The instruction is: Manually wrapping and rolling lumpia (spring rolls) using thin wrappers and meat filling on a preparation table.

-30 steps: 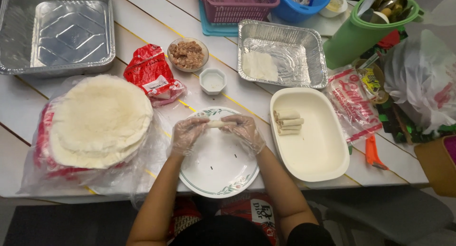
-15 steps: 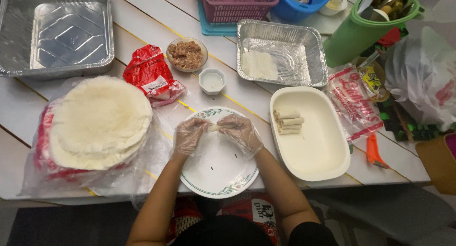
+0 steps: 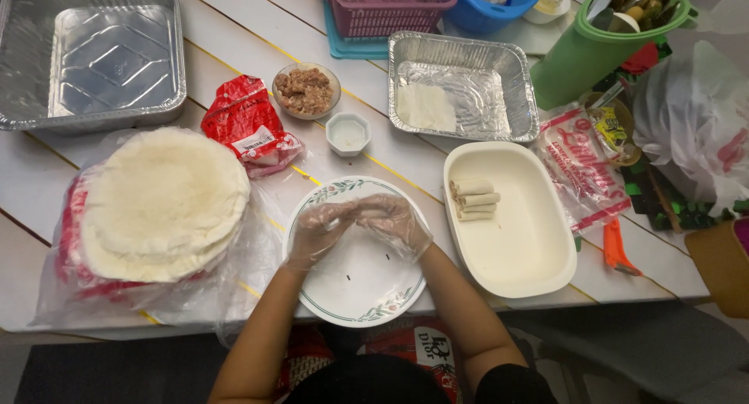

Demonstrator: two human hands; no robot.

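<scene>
Wrapper stack (image 3: 164,197) sits on clear plastic beside red packet (image 3: 250,124).

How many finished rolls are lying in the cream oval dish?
3 rolls, stacked side by side at the upper left end of the cream oval dish. More could be hidden under them.

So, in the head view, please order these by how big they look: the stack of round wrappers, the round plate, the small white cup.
1. Stack of round wrappers, largest.
2. Round plate, clearly smaller.
3. Small white cup, smallest.
</scene>
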